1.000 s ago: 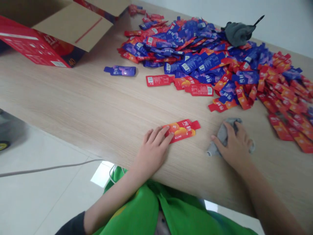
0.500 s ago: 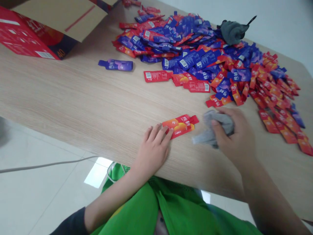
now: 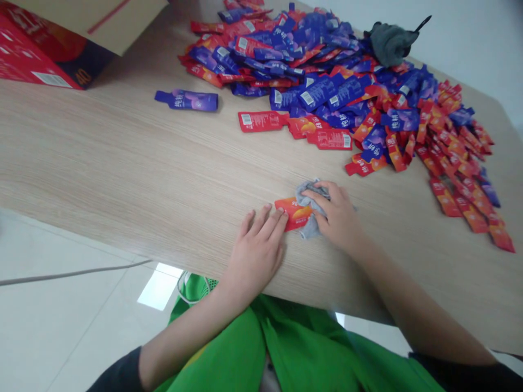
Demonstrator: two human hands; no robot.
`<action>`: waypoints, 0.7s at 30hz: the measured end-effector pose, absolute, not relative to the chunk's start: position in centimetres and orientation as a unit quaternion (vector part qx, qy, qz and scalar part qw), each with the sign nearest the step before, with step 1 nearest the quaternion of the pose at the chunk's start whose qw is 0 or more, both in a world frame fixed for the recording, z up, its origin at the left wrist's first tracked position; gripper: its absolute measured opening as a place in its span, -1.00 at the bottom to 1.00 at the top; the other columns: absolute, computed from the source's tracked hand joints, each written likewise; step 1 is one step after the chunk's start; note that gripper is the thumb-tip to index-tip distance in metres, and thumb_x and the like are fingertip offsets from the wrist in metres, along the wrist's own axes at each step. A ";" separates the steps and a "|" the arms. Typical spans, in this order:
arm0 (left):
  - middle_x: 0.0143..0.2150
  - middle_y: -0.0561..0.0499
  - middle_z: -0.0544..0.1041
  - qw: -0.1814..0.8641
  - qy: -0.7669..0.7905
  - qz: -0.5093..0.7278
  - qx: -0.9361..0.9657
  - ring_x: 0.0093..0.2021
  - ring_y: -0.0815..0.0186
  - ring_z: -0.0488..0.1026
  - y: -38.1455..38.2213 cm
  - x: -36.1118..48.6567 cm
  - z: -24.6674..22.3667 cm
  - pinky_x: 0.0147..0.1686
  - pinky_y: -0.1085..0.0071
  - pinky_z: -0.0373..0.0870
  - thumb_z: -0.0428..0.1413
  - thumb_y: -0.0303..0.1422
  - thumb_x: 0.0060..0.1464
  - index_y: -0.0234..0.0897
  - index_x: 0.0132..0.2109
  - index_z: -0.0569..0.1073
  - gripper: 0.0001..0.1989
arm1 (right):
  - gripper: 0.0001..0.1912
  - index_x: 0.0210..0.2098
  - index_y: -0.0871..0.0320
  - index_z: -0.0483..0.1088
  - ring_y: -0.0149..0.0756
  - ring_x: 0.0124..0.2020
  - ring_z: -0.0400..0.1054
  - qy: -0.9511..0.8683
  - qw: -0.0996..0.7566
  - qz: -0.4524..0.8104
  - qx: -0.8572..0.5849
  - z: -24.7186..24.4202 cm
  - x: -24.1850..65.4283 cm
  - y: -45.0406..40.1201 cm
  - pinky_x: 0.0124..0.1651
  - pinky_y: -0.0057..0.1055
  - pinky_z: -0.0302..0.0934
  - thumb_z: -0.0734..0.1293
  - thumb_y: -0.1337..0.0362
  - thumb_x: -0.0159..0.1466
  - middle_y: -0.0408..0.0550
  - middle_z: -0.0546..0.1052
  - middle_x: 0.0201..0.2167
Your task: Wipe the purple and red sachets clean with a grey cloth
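A red and orange pouch (image 3: 295, 213) lies flat on the wooden table near its front edge. The fingertips of my left hand (image 3: 258, 250) rest on the pouch's left end, fingers stretched out and the palm low over the tabletop. My right hand (image 3: 334, 218) is closed on a grey cloth (image 3: 307, 191), which is pressed over the right part of the pouch and hides its narrow neck.
A big heap of red and purple pouches (image 3: 322, 92) spreads across the back and right of the table (image 3: 122, 158). A purple pouch (image 3: 192, 100) lies apart at left. An open cardboard box (image 3: 53, 54) stands back left; a dark grey cloth bundle (image 3: 390, 43) sits on the heap.
My right hand has moved left with the grey cloth, from beside the red pouch onto its right part. My left hand stays on the pouch. The whole view has shifted slightly.
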State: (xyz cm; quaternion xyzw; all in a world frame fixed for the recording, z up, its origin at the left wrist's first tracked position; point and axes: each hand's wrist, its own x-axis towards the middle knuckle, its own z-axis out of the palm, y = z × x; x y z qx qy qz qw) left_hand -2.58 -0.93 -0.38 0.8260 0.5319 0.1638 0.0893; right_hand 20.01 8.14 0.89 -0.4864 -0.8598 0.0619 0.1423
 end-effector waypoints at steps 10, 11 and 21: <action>0.29 -0.19 0.43 0.063 0.517 0.161 0.838 0.37 -0.07 0.23 -1.2 -2.9 -0.5 0.30 -0.06 0.21 -0.04 -0.38 0.32 -0.39 0.24 0.39 -0.59 | -0.56 0.12 -0.02 0.45 -0.05 -0.01 0.28 -0.895 0.136 0.077 -0.417 2.6 13.8 6.2 0.07 -0.04 0.26 0.17 0.41 0.34 0.02 0.46 0.07; 0.27 -0.18 0.44 0.064 0.517 0.158 0.839 0.36 -0.08 0.23 -1.2 -2.9 -0.5 0.29 -0.06 0.22 -0.04 -0.38 0.31 -0.38 0.24 0.39 -0.58 | -0.57 0.11 -0.03 0.47 -0.06 -0.03 0.27 -0.899 0.124 0.063 -0.415 2.4 13.9 6.1 0.05 -0.04 0.26 0.18 0.41 0.35 0.01 0.45 0.08; 0.32 -0.08 0.41 0.062 0.511 0.136 0.847 0.37 -0.14 0.20 -1.1 -2.7 -0.6 0.26 -0.15 0.23 -0.02 -0.40 0.29 -0.31 0.32 0.31 -0.52 | -0.47 0.03 0.05 0.54 -0.07 -0.10 0.33 -0.846 0.100 0.042 -0.521 2.4 21.2 7.8 -0.04 -0.04 0.31 0.20 0.52 0.16 0.07 0.44 -0.03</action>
